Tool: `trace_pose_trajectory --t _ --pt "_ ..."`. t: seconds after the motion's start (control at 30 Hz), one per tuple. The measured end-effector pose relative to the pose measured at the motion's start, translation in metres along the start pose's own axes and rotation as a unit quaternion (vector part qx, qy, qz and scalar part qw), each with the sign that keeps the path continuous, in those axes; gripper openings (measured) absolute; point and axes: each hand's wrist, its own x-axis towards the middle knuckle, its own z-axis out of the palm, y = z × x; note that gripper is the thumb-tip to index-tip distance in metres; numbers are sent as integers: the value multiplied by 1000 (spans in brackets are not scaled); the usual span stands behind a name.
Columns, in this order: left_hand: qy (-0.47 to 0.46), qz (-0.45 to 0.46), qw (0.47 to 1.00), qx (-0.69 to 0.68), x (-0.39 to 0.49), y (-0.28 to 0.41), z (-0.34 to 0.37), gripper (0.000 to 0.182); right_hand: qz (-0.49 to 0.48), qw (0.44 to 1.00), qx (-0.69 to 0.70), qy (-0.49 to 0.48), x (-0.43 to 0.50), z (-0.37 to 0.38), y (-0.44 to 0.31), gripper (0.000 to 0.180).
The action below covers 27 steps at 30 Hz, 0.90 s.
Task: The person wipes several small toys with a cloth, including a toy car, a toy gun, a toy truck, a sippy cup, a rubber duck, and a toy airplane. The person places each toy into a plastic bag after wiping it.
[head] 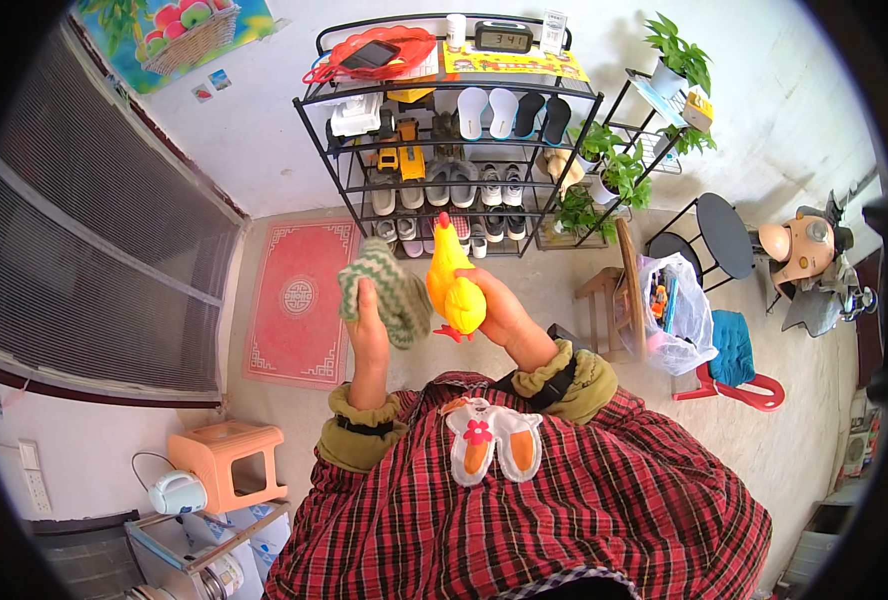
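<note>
My left hand (368, 331) grips a green-and-cream zigzag-patterned knitted item (390, 292), its thumb lying over the near side. The item looks soft and folded; its exact kind cannot be told. To its right, my right hand (502, 309) holds a yellow toy chicken (451, 281) by its side. The chicken stands upright in view, with a red tip at the top and red feet at the bottom. A narrow gap separates the two things. The fingers behind each thing are mostly hidden.
Ahead stands a black metal rack (444, 146) with shoes, insoles and toy trucks. A red mat (299, 300) lies left of it. Potted plants (624, 176), a wooden chair (624, 300) with a plastic bag (676, 319), and a scooter (808, 247) stand right. An orange stool (226, 461) is lower left.
</note>
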Motion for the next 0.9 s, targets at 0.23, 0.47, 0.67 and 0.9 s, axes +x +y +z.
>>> trace_pose_trajectory --t 0.23,0.47,0.67,0.9 --pt "-216 64 973 56 -9 -3 41 33 -45 991 -33 125 9 -8 -4 33" --pt "-230 165 949 137 -3 15 47 39 -89 963 -128 219 16 -16 5 35" --pt "-274 50 950 143 -1 11 31 39 -74 958 -164 224 18 -27 23 34" --pt "-159 247 921 256 -4 2 45 45 125 973 99 166 23 -34 17 36"
